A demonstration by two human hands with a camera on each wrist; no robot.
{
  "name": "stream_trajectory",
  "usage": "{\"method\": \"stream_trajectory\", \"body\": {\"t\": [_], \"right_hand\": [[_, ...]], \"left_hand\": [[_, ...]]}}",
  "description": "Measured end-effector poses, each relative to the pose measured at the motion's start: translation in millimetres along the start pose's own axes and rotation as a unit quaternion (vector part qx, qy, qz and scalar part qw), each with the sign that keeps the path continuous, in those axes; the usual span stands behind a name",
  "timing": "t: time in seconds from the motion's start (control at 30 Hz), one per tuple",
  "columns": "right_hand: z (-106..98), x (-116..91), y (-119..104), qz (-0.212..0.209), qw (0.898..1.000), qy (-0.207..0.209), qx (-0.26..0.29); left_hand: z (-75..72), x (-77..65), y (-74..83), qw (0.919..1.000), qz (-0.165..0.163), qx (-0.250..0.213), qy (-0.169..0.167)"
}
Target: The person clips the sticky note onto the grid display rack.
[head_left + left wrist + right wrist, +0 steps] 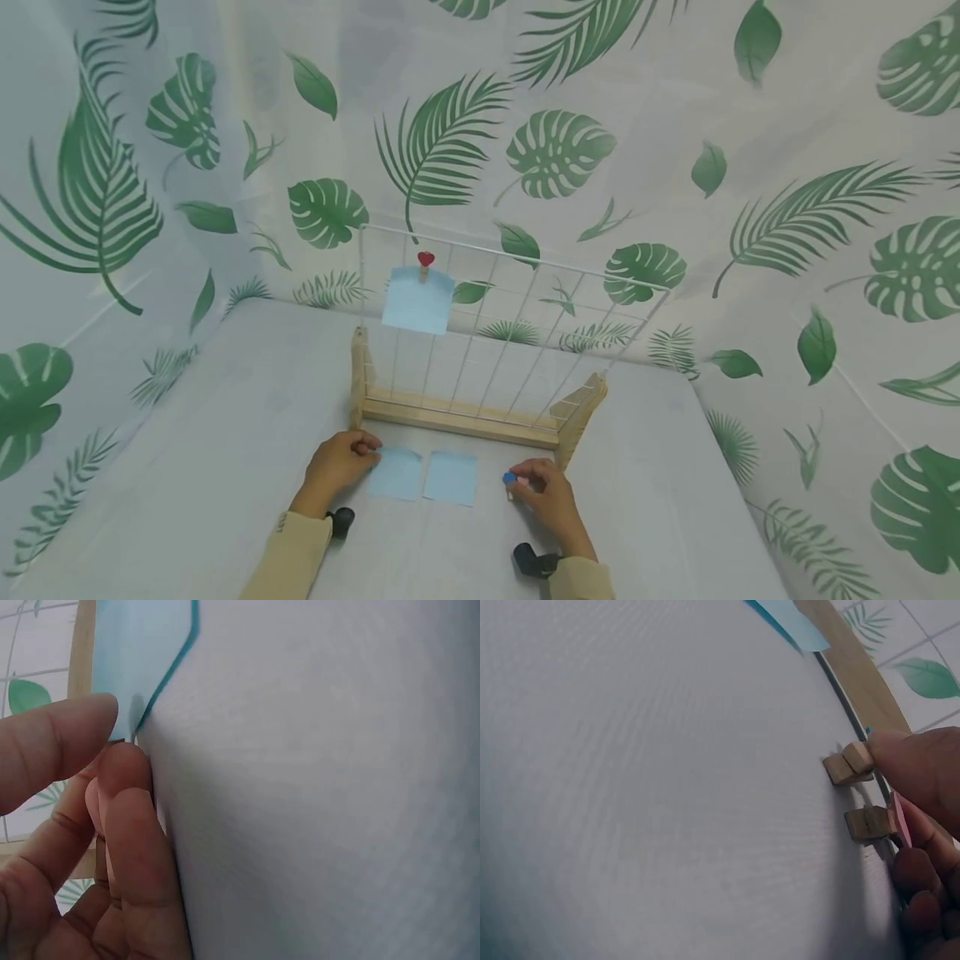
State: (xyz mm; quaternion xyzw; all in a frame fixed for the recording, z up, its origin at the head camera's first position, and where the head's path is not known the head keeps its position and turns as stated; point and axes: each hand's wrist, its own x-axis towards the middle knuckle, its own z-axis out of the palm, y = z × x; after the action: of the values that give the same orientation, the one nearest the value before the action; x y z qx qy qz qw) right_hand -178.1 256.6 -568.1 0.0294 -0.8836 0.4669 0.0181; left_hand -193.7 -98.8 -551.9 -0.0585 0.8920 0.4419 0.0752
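Two light blue paper squares lie side by side on the table. My left hand [341, 462] pinches the upper left corner of the left paper square [395, 475], with thumb and index fingertips meeting at that corner in the left wrist view. The other paper square [450, 478] lies just to its right. My right hand [549, 493] pinches a small wooden clothespin with a blue top [509, 477] between thumb and fingers. Beside it, a second wooden clothespin [870, 823] with a pink top lies close against the fingers.
Behind the papers stands a white wire grid rack [487, 350] on a wooden base [461, 423]. A blue paper square [417, 302] hangs from its top left, held by a clothespin with a red heart [426, 260]. Leaf-patterned sheeting [450, 158] surrounds the white table [247, 400].
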Motion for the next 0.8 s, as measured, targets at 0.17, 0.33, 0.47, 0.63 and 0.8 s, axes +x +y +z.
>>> {"method": "stream_trajectory", "body": {"t": [0.17,0.33,0.47,0.63,0.8], "right_hand": [[-1.6,1.7,-0.1,0.001,0.999,-0.015,0.042],[-5.4,3.3,-0.7,0.003,0.996,-0.041,0.073],[-7.7,5.4,0.3,-0.016,0.994,-0.061,0.088],[-9.8,5.2,1.3,-0.03,0.992,-0.075,0.095],[-12.1,1.3,2.3,-0.011,0.996,-0.059,0.071]], "left_hand": [[-2.2,-0.3,-0.1,0.9999,0.016,0.003,0.003],[-4.8,1.8,-2.8,0.9995,0.03,-0.002,0.0],[-8.2,3.3,-3.5,0.9991,0.04,-0.001,-0.01],[-11.0,2.8,-1.2,0.9987,0.045,0.001,-0.024],[-10.7,-0.4,-0.8,0.9986,0.047,-0.002,-0.024]]}}
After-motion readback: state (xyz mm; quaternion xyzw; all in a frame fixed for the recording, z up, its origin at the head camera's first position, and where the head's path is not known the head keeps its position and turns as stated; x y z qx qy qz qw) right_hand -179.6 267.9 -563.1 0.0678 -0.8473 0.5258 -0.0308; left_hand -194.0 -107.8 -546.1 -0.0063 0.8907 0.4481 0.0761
